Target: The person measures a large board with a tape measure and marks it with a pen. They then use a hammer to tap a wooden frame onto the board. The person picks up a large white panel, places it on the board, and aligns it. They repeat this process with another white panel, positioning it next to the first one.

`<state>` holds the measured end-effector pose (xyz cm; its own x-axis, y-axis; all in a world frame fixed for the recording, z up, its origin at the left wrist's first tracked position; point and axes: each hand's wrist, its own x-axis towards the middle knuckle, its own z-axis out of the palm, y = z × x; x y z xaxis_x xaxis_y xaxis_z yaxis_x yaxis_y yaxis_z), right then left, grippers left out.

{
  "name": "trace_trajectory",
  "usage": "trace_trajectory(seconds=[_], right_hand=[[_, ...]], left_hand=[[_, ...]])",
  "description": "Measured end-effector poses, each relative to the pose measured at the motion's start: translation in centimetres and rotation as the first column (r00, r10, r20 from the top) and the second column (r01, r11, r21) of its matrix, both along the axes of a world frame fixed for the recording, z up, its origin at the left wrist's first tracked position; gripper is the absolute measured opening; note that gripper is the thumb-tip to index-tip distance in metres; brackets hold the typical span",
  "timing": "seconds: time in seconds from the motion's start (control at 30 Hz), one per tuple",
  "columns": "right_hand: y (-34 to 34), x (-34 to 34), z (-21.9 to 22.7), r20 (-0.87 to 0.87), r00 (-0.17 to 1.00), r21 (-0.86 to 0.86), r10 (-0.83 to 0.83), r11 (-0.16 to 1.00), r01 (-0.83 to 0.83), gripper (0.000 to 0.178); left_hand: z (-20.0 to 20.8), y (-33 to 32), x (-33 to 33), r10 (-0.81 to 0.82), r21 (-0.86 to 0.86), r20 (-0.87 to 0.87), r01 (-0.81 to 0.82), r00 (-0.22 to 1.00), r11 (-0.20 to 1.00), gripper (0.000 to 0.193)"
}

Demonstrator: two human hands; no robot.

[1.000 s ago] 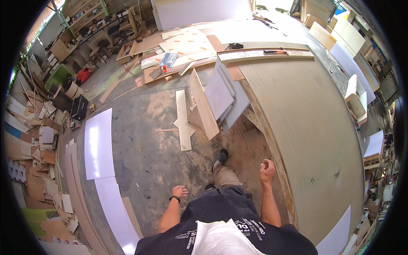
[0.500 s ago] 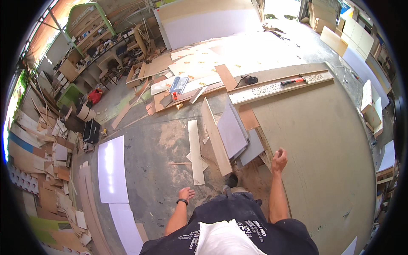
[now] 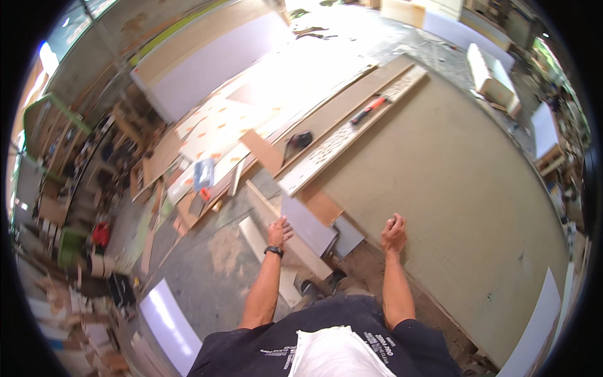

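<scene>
My left hand (image 3: 279, 232), a dark band on its wrist, reaches forward over a long narrow wooden board (image 3: 293, 236) with its fingers apart and nothing in them. Near the edge of the big tan panel (image 3: 433, 182) is my right hand (image 3: 394, 234), its fingers curled in. Whatever it may hold is hidden. Between my hands, grey-lilac panels (image 3: 306, 226) and a brown piece of board (image 3: 321, 204) lean by the large panel. A pale plank (image 3: 260, 245) lies on the floor left of the long board.
On the large panel, a hammer with a red-and-black handle (image 3: 369, 110) lies on a long strip (image 3: 339, 151) scattered with small bits. A dark tool (image 3: 300, 139) sits beside it. Sheets (image 3: 220, 129) and offcuts cover the floor ahead. A glossy white panel (image 3: 168, 327) lies left.
My view has turned to the right. My left hand has risen forward from beside my body to over the long board. My right hand stays curled near the large panel's edge.
</scene>
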<state>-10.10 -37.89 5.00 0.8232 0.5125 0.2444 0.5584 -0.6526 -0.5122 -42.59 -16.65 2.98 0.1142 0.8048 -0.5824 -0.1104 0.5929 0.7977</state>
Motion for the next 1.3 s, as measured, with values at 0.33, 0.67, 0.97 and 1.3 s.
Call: trace_trajectory(seconds=[0.33,0.67,0.97,1.3], right_hand=[[1.4,2.3,1.1,-0.150,0.988,0.072,-0.028,0.997,0.039,0.034],[30.1,20.7,5.3,-0.006,0.979,0.284,0.201,0.940,-0.191,0.035],[44.8,23.0,4.5,-0.124,0.989,-0.173,-0.077,0.983,0.055,0.062],[40.0,25.5,-0.7,-0.457,0.890,0.280,-0.006,0.948,0.150,0.024]], left_hand=[[2.5,9.8,13.1,0.169,0.150,-0.256,-0.133,0.952,0.980,0.067],[1.5,10.3,13.3,0.244,0.269,-0.318,-0.159,0.916,0.950,0.072],[1.4,10.1,12.3,0.220,0.203,-0.289,-0.165,0.932,0.965,0.059],[1.8,10.4,13.6,0.220,0.262,-0.213,-0.161,0.952,0.951,0.050]])
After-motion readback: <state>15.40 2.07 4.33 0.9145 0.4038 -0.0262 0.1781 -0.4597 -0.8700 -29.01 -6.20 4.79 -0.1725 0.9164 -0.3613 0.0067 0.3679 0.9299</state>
